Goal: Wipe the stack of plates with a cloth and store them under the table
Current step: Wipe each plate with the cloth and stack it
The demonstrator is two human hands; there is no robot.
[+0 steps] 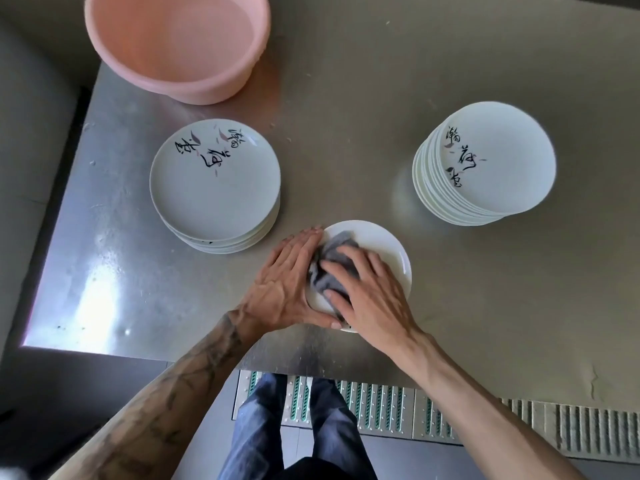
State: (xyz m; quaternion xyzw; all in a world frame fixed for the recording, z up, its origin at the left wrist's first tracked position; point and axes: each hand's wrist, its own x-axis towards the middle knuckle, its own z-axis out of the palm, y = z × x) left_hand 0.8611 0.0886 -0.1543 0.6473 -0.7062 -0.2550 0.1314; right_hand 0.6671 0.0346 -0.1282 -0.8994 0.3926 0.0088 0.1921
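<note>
Legs in blue jeans [263,427] are standing at the near edge of the steel table [346,133], over a slotted floor grate [381,410] with green inserts. Both forearms are reaching forward onto the tabletop; the left one is showing dark tattoo lines.

Single white plate [381,244] is lying flat on the table just past that edge, roughly centre. Left hand [287,282] is bracing the plate's left rim: fingers straight and together along the rim, thumb running along the near rim, nothing clamped. Right hand [367,289] is pressing a crumpled grey cloth [323,277] onto the plate's face, fingers spread and laid over the cloth, not closing round it. Cloth is sitting on the plate's left half, between the two hands.

Further out, two plate stacks are standing on the table, well apart from each other. Left stack [214,174] is sitting near the plate, low, top plate showing black brush lettering with pink marks. Right stack [485,161] is standing taller, leaning slightly, same lettering on top.

Farthest back, a pink plastic basin [194,88] is resting at the table's far left corner, beyond the left stack.
</note>
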